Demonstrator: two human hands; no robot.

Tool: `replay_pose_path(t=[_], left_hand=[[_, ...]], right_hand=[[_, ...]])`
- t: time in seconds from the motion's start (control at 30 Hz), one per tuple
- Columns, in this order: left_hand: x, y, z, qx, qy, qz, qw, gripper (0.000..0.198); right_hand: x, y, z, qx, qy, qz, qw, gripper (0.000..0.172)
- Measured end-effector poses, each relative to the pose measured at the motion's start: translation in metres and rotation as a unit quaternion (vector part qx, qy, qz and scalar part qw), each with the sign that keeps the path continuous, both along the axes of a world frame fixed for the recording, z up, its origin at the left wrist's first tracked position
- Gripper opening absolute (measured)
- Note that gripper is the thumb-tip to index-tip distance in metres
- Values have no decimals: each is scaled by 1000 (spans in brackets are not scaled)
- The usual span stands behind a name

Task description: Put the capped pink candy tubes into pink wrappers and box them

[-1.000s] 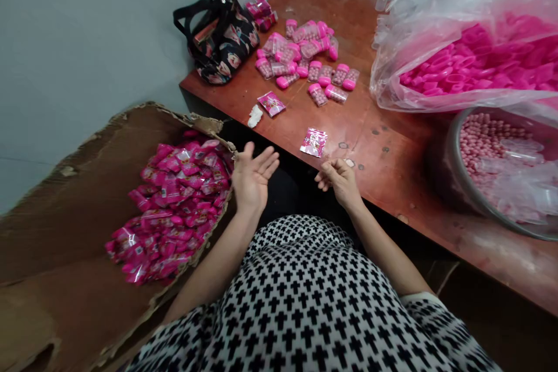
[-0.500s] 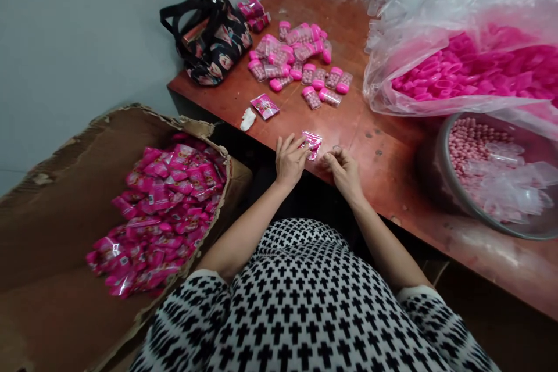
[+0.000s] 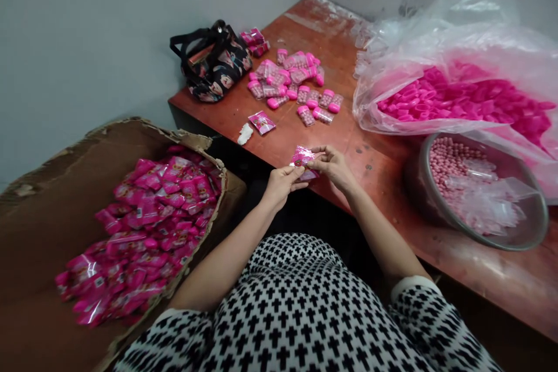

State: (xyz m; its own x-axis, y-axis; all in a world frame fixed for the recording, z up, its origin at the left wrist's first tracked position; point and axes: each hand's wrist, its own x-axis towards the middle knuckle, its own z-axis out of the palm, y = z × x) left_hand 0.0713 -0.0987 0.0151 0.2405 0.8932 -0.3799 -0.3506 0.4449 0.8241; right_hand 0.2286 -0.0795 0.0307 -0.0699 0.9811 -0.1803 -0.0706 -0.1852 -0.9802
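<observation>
Between my two hands, over the table's front edge, is a shiny pink printed packet. My left hand pinches its near left side, thumb on top. My right hand grips its right side with the fingers closed. A second pink packet lies flat on the table ahead of my left hand, beside a crumpled white scrap. Farther back sits a group of small clear bottles with pink caps, filled with pink beads.
A torn cardboard box at left holds many pink packets. A floral handbag stands on the table. At right are a clear bag of pink caps and a grey basin with beads and clear empties.
The packet has come up off the table and now sits between both hands. My right hand has moved left and taken hold of it. The camera view has shifted slightly.
</observation>
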Motion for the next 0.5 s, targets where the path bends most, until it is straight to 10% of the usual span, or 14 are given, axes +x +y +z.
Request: replay_pose_path(t=[0.13, 0.27, 0.5], left_hand=[[-4, 1, 3, -44, 4, 63, 997, 24], [-7, 0, 6, -72, -19, 90, 993, 23], [-22, 7, 4, -145, -92, 166, 971, 21]], right_hand=[[0, 40, 9, 85, -237, 1, 968, 30], [-14, 100, 16, 120, -560, -32, 819, 33], [-24, 146, 7, 32, -667, 18, 744, 40]])
